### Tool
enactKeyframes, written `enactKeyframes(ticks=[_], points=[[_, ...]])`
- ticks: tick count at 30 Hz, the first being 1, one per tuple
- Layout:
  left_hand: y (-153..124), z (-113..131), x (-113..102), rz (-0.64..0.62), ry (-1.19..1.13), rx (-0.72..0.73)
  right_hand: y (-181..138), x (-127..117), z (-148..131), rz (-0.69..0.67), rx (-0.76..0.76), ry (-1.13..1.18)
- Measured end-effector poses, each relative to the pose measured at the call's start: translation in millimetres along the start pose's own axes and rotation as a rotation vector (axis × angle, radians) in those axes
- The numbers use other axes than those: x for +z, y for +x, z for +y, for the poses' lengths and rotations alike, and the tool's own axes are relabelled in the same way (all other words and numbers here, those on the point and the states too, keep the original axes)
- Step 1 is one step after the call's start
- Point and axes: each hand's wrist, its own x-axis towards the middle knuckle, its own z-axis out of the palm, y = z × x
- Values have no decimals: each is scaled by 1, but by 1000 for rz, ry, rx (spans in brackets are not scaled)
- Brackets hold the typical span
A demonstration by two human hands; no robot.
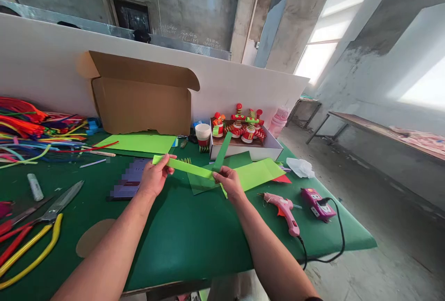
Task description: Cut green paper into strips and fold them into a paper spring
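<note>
left hand (pixel 155 177) and right hand (pixel 229 181) pinching light-green strip (pixel 186 167), dark-green strip (pixel 222 151) crossing

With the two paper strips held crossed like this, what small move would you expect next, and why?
Probably folding the light green strip over the dark green strip. The right hand pinches both where they meet at roughly a right angle, the left hand holds the light strip's free end, and the figures in the white box carry accordion-folded paper.
</note>
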Motion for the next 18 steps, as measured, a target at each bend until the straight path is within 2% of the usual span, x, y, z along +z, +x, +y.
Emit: enactKeyframes(ticks=[8,10,12,16,18], points=[[11,7,-13,111,-46,116,0,-6,-4,58,5,136],[8,6,-10,93,-36,123,0,-5,-3,95,16,203],[-2,1,0,-3,7,82,0,0,0,115,32,255],[-29,-14,30,-302,136,-68,-3,19,11,104,94,347],[-38,-20,40,-396,175,-116,-6,28,16,93,119,378]])
